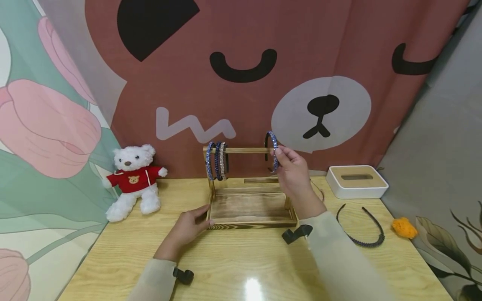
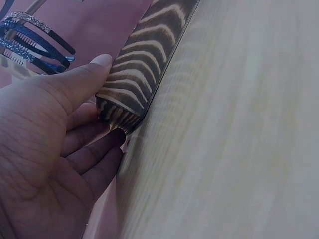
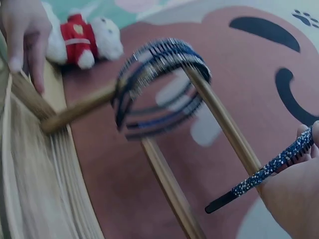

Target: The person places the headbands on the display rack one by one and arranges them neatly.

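At least five headbands (image 1: 222,161); one each: rack (image 1: 248,207), teddy (image 1: 133,180), tissue box (image 1: 358,183), orange lump (image 1: 404,228)

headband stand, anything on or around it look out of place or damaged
Nothing looks spilled or visibly broken. The one mildly odd thing: a dark headband lies loose on the table, right of the wooden stand, while several others hang together on its bar.

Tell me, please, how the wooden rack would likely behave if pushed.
The wooden rack would probably slide rather than tip, since its broad base appears flat on the table. The headbands hung over its top bar might swing.
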`<state>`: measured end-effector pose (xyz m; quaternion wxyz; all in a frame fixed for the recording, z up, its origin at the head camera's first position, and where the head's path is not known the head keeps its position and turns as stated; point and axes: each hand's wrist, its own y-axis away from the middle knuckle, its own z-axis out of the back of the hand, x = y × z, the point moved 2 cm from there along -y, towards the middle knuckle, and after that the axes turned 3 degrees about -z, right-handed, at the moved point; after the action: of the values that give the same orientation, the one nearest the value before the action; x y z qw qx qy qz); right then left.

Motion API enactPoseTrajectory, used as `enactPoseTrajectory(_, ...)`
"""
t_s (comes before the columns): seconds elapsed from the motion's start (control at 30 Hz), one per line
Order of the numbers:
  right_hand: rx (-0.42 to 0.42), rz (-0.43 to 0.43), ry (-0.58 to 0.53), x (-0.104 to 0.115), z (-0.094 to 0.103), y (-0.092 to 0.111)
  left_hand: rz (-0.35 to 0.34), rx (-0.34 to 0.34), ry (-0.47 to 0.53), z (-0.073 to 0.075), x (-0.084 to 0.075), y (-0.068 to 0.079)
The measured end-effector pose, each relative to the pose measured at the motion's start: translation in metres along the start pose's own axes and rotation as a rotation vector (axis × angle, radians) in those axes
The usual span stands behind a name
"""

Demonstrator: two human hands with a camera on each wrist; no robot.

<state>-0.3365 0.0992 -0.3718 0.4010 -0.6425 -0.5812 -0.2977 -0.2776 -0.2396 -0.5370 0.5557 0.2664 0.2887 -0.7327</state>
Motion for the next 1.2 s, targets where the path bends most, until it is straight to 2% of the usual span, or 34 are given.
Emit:
enactPoseTrajectory(0.2, 0.01, -0.093, -0.003, -0.028, -0.037, 0.002, 0.01, -0.007, 0.005, -0.002, 0.001, 0.001)
enactPoseTrajectory(0.43, 0.005, -0.142, -0.038, -0.053, -0.07, 0.003, 0.008, -0.01, 0.027, -0.002, -0.002, 0.002)
enactPoseTrajectory(0.63, -0.02, -0.182, -0.001, -0.069, -0.081, 0.004, 0.007, -0.013, 0.031, -0.001, -0.002, 0.0)
enactPoseTrajectory(0.8, -0.05, -0.2, -0.035, -0.079, -0.086, 0.0, 0.013, -0.012, 0.033, -0.001, -0.001, 0.001)
enactPoseTrajectory(1.03, -0.051, -0.201, -0.095, -0.083, -0.091, -0.001, 0.013, -0.011, 0.025, -0.002, -0.002, 0.001)
enactPoseTrajectory(1.2, -0.042, -0.188, -0.087, -0.084, -0.093, -0.001, 0.013, -0.011, 0.022, -0.002, -0.002, 0.001)
